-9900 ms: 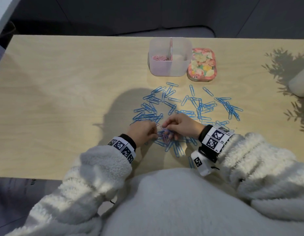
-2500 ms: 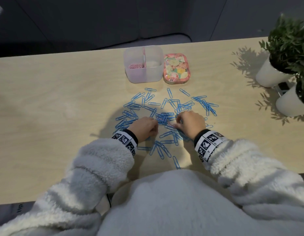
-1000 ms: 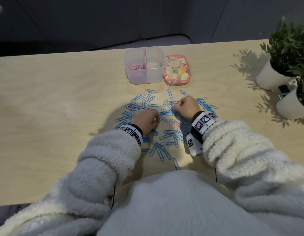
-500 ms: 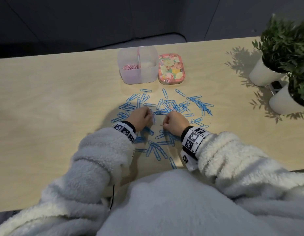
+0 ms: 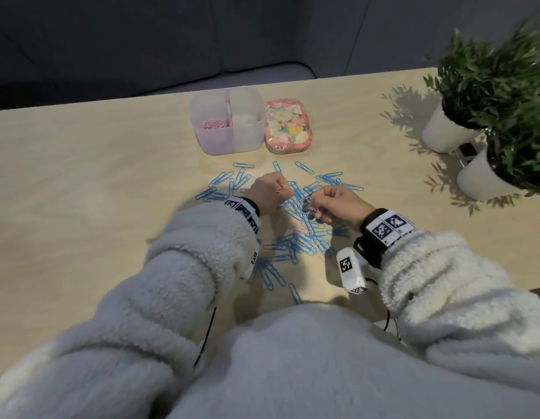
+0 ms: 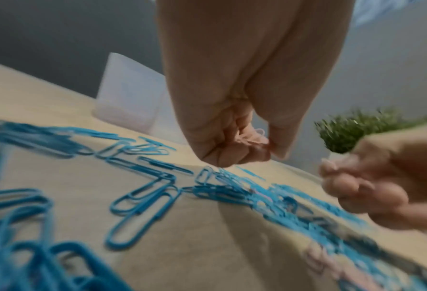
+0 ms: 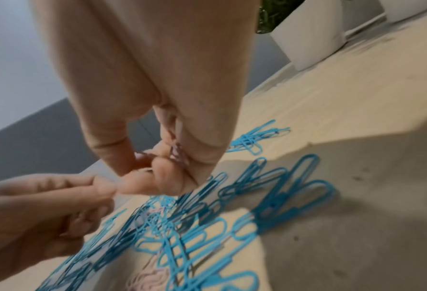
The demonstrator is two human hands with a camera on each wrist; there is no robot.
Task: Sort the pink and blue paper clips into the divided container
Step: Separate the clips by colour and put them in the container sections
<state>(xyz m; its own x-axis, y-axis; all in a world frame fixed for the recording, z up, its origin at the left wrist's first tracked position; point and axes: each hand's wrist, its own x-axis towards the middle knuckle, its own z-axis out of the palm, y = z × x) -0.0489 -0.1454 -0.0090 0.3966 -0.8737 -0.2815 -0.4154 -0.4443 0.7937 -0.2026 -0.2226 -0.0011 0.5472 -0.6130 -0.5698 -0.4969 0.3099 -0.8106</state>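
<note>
Many blue paper clips (image 5: 296,237) lie scattered on the table, with a few pink paper clips (image 7: 150,275) mixed in under the hands. The divided clear container (image 5: 247,140) stands at the back; its left compartment holds pink clips (image 5: 214,124), and the right one looks bare. My left hand (image 5: 280,190) hovers over the pile, its fingers curled round a pale pink clip (image 6: 259,132). My right hand (image 5: 315,204) is raised beside it, pinching a pink clip (image 5: 311,202), with more pink clips (image 7: 180,155) tucked in its palm.
A floral tin (image 5: 288,127) sits right of the container. Two white potted plants (image 5: 450,128) stand at the table's right edge. The wooden table (image 5: 96,182) stretches left. My fleece-clad body presses against the near edge.
Both hands have lifted off the pile holding pink clips. The left has moved slightly forward and the right slightly rightward, so they stand farther apart.
</note>
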